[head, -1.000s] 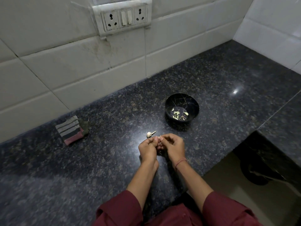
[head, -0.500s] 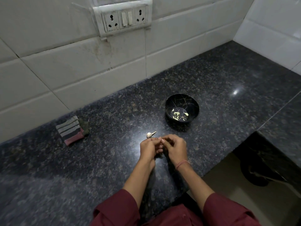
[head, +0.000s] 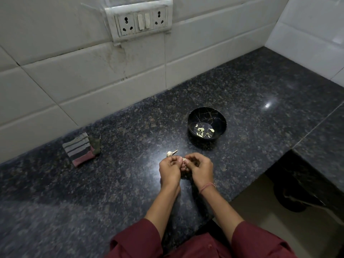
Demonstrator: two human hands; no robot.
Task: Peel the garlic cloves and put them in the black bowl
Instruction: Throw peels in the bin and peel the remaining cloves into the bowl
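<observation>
Head view (the only view we have).

- Both hands are raised just above the dark granite surface [head: 111,183], close together. The left hand [head: 170,169] and right hand [head: 200,168] pinch one garlic clove [head: 184,159] between them. The fingers [head: 192,157] are curled in round it. Only a pale tip of the clove shows, so we cannot tell how much skin is off.
- The black bowl [head: 206,113] stands on the surface beyond the hands and a little to the right, well apart from them. Several peeled cloves [head: 200,129] lie in its bottom.
- A small garlic piece with a stalk [head: 170,153] lies on the surface just beyond the left hand (we cannot tell whether it is a clove or the root stub).
- A folded striped cloth [head: 80,148] lies to the left near the tiled wall. A socket panel [head: 141,21] is on the wall above.

Handling, our judgement:
- The clove is very light, firm and small.
- Its skin is likely papery, thin and apt to tear in scraps.
- Once bare, the clove is probably smooth and slightly sticky, so it could slip out of a tight pinch.
- We would steady the body of the clove with one hand and lift the skin from an end with the other hand's fingernail.
</observation>
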